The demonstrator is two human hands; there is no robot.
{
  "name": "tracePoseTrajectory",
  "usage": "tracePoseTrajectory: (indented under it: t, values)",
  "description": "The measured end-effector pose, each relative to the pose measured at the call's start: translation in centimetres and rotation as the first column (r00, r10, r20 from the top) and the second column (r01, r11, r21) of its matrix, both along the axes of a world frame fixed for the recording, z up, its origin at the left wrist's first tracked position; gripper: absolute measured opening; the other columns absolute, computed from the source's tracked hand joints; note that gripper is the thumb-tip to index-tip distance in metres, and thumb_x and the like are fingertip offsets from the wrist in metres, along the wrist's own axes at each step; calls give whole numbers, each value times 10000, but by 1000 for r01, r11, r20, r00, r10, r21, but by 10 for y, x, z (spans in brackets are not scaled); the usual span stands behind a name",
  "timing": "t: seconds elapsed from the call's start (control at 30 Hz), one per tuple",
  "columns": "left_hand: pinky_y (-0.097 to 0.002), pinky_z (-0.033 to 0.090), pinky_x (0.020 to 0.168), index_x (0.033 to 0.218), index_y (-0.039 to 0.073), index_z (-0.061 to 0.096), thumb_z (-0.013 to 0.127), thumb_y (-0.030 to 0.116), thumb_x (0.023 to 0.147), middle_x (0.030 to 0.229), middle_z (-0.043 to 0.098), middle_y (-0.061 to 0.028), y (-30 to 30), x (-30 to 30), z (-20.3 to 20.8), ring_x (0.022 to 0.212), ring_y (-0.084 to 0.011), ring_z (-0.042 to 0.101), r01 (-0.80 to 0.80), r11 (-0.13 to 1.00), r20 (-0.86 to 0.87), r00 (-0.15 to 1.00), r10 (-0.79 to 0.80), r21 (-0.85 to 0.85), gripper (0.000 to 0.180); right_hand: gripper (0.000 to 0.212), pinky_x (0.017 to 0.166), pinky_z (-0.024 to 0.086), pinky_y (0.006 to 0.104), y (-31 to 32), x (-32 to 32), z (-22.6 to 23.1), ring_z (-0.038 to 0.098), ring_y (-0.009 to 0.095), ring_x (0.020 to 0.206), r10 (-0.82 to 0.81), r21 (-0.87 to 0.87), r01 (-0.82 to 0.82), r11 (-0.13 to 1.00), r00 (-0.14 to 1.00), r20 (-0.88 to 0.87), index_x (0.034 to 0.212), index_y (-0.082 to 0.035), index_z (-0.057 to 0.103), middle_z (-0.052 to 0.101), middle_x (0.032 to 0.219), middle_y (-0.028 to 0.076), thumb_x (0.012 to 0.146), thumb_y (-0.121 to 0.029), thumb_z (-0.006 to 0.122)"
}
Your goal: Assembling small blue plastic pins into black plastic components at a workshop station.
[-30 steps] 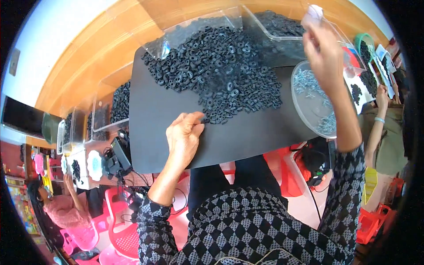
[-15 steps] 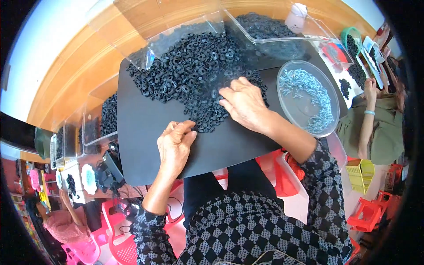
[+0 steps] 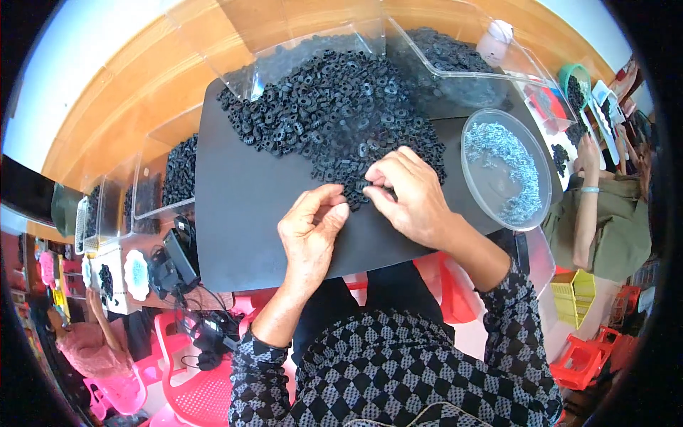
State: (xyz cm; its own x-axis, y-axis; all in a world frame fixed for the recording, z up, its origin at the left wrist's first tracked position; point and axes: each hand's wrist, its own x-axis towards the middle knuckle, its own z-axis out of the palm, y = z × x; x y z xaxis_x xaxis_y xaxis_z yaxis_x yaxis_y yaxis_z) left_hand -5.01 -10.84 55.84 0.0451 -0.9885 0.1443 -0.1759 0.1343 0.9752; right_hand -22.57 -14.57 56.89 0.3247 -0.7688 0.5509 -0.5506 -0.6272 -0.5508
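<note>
On the table (image 3: 242,206): fingertip work at the near margin of the pile (image 3: 306,114)

Position. The pile, made up of small black pieces, spreads from the far edge of the table and narrows toward the near edge. One clear bin (image 3: 257,84) adjoins it toward the far left corner; another bin (image 3: 462,74) stands toward the far right corner. By the right edge lies a round tray (image 3: 491,183) holding an arc of silver pins (image 3: 528,178).

Hands. At the pile's near margin, the left hand (image 3: 311,224) has its index finger and thumb drawn close together, the remaining fingers curled. Whether a piece sits between the tips cannot be told. The right hand (image 3: 413,196) is bent over the same margin, fingers curled and thumb turned toward the left hand; its grip likewise cannot be confirmed. The two hands are near each other but apart.

Assessment. Judged by their posture, the step in hand is fine handling of single pieces, with both sets of fingertips working close together. The next move appears to call for a light, exact pinch by each hand and careful alignment of the tips, without disturbing loose pieces at the margin.
</note>
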Motion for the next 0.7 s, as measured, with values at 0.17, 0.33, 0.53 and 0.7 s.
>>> tracePoseTrajectory:
  t: [0.17, 0.33, 0.53, 0.7]
  values:
    - [-210, 487, 719, 1029, -23, 623, 678, -37, 785, 914, 627, -46, 8, -6, -3, 795, -94, 580, 115, 986, -475, 879, -46, 118, 251, 223, 625, 443, 344, 19, 12, 2, 527, 255, 719, 50, -18, -48, 999, 996, 80, 842, -28, 549, 557, 783, 87, 663, 12, 677]
    - [-221, 502, 708, 982, -35, 622, 673, -51, 776, 874, 649, -65, 19, -4, -4, 750, -113, 601, 90, 992, -569, 822, -24, 87, 213, 219, 628, 448, 347, 37, 19, -2, 545, 258, 733, 10, 77, -30, 997, 968, 251, 835, -24, 574, 578, 798, 88, 656, 17, 694]
    - [-245, 507, 671, 967, -41, 621, 660, -18, 791, 853, 646, -93, 23, -1, -7, 716, -143, 607, 196, 970, -707, 707, -37, 146, 181, 239, 569, 457, 249, 48, 22, -4, 562, 167, 681, 13, 106, -54, 993, 933, 359, 874, -7, 618, 609, 821, 82, 670, 68, 716]
    - [-247, 501, 675, 985, -47, 610, 646, 7, 809, 858, 643, -101, 26, 0, -7, 696, -158, 607, 221, 958, -760, 650, -5, 182, 188, 237, 580, 452, 274, 50, 26, -4, 562, 189, 679, 1, -23, 6, 1000, 959, 283, 867, -18, 632, 619, 820, 83, 660, 51, 725]
